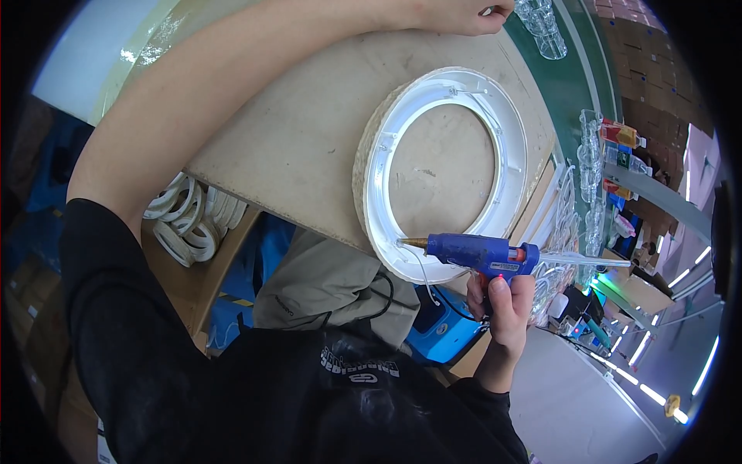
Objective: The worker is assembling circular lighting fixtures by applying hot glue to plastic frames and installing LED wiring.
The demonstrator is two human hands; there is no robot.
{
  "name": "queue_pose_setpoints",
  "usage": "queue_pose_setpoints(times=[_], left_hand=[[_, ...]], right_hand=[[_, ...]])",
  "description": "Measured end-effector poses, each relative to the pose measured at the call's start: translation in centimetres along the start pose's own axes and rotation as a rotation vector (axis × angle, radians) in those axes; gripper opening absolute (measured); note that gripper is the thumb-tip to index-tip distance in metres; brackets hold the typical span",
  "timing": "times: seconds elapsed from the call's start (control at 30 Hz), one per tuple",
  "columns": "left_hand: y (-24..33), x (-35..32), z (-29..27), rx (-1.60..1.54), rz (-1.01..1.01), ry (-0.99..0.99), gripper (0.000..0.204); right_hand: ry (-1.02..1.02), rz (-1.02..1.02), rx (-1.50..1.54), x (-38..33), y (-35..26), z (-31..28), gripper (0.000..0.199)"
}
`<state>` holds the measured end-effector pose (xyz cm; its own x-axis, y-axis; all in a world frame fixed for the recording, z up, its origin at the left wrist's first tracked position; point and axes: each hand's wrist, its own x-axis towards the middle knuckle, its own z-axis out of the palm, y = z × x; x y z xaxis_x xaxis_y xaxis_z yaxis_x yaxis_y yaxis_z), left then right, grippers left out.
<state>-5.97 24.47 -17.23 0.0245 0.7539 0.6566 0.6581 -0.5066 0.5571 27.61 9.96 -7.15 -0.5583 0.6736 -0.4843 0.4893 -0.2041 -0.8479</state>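
Note:
My right hand is wrapped round the grip of a blue hot glue gun. A clear glue stick sticks out of its back. Its brass nozzle is at the near inner face of a white ring-shaped housing, beside a thin white wire; whether it touches cannot be told. The ring lies on a worn beige board, with a rough tan outer edge on its left. My left arm reaches across the far side of the board. My left hand is closed at the top edge, partly cut off; what it holds is hidden.
Several white rings sit in a cardboard box under the board's left edge. Clear plastic parts lie on a green surface along the right. A blue box-shaped device stands below the board, near a dark cord.

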Motion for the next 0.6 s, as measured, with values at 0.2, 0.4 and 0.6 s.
queue_pose_setpoints(times=[0.2, 0.4, 0.6], left_hand=[[0.0, -0.1, 0.0, 0.003, 0.027, 0.012, 0.016], [1.8, -0.1, -2.7, 0.015, 0.030, 0.024, 0.015], [10.8, -2.1, -5.4, -0.003, 0.081, 0.076, 0.009]], right_hand=[[0.031, 0.021, 0.010, -0.1, 0.2, -0.2, 0.035], [0.003, -0.104, 0.016, -0.8, 0.5, 0.3, 0.045], [0.222, -0.255, 0.168, -4.0, 3.0, -2.1, 0.050]])
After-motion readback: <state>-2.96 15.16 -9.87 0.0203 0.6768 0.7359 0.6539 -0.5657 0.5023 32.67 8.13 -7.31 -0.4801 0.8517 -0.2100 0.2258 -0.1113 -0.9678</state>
